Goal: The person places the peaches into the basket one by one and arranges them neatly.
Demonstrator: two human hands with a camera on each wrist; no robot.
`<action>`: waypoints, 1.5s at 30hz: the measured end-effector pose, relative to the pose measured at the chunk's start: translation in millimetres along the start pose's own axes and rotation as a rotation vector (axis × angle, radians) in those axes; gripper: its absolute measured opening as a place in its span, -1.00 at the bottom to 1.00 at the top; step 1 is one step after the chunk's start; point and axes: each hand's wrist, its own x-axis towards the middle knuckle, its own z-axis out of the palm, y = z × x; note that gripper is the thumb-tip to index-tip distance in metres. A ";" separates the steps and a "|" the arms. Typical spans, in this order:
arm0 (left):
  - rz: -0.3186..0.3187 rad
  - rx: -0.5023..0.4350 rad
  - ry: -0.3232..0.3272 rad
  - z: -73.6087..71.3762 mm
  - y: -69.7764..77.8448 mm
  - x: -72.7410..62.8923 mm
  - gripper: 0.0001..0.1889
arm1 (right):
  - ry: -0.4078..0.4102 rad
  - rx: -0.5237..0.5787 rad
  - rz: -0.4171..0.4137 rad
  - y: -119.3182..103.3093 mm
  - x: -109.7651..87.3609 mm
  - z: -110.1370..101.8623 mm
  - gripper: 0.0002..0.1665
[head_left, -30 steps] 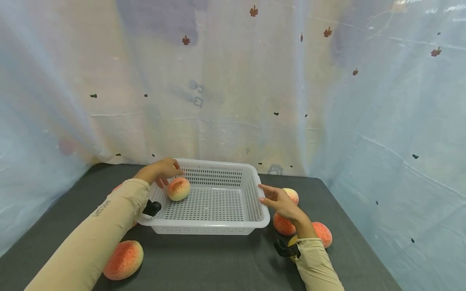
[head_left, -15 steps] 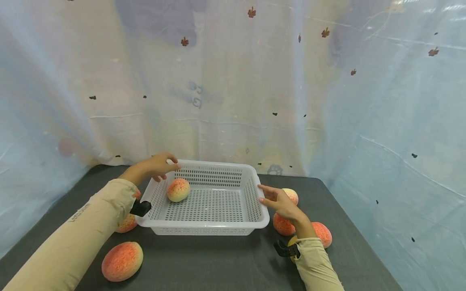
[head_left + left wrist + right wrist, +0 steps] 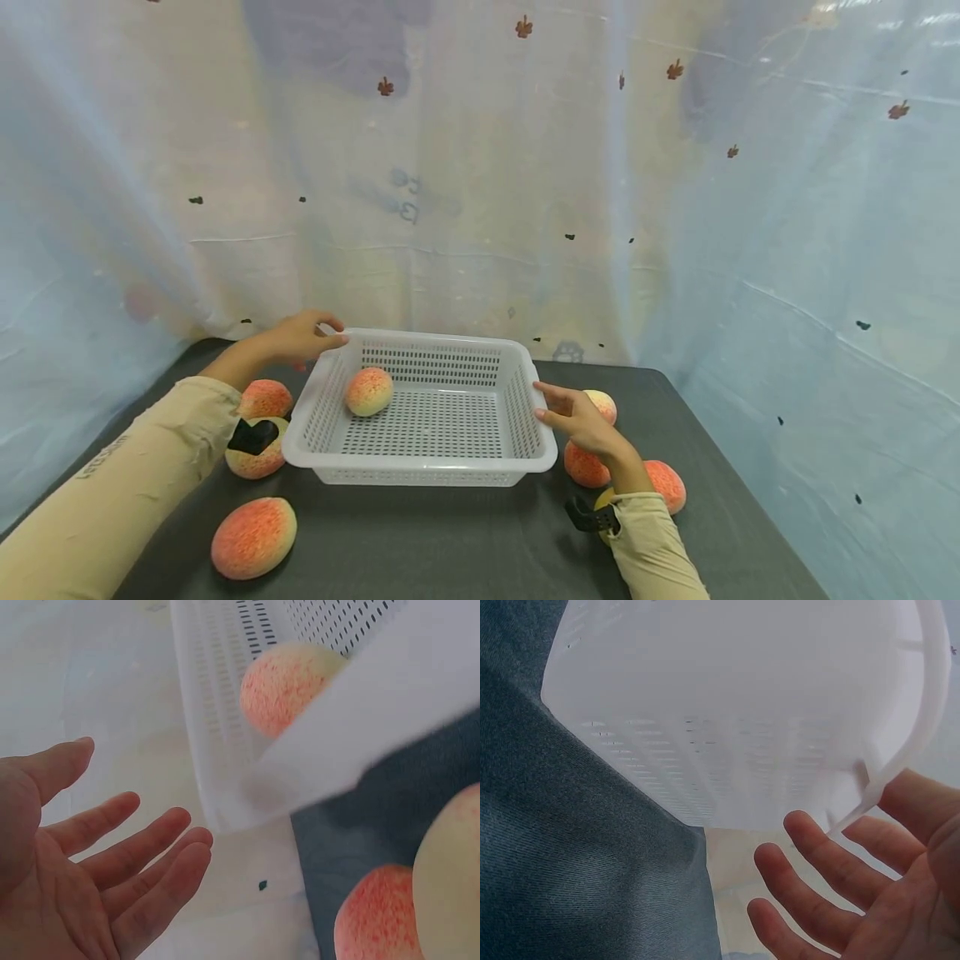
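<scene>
A white perforated plastic basket [image 3: 423, 468] rests on the dark tabletop. One red-and-yellow peach [image 3: 369, 392] lies inside it, towards the left. At the back left corner is my left hand [image 3: 300, 335], fingers spread and holding nothing; the left wrist view shows the hand [image 3: 112, 877] beside the basket corner. On the opposite side, my right hand [image 3: 581, 418] holds the right rim lightly between thumb and index finger. In the right wrist view, the other fingers [image 3: 810, 881] of that hand stay loosely bent below the rim.
Left of the basket lie a reddish peach [image 3: 266, 398], a paler peach [image 3: 243, 465] partly behind the wrist strap, and a larger peach [image 3: 253, 537] nearer the front. Several more peaches [image 3: 587, 465] sit around the right forearm. A pale plastic curtain [image 3: 465, 208] hangs behind the table.
My left hand has moved left and back from over the peach in the basket to the corner, uncovering the peaches on the left. My right hand has stayed at the rim.
</scene>
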 end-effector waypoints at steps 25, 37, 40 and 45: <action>0.035 -0.034 -0.057 -23.2 -63.4 -16.0 -0.32 | 0.020 0.004 0.018 0.8 -2.1 -0.5 -0.23; -0.064 -0.118 -0.177 -27.6 -98.6 -25.1 -0.17 | -0.011 0.030 -0.014 2.0 0.4 -1.0 -0.22; -0.097 -0.149 -0.218 -26.9 -107.7 -27.1 -0.13 | -0.014 0.043 -0.018 0.9 0.5 -1.3 -0.23; -0.138 -0.211 -0.279 -24.6 -124.8 -31.7 -0.09 | -0.013 0.050 -0.017 -1.8 -0.3 -0.8 -0.21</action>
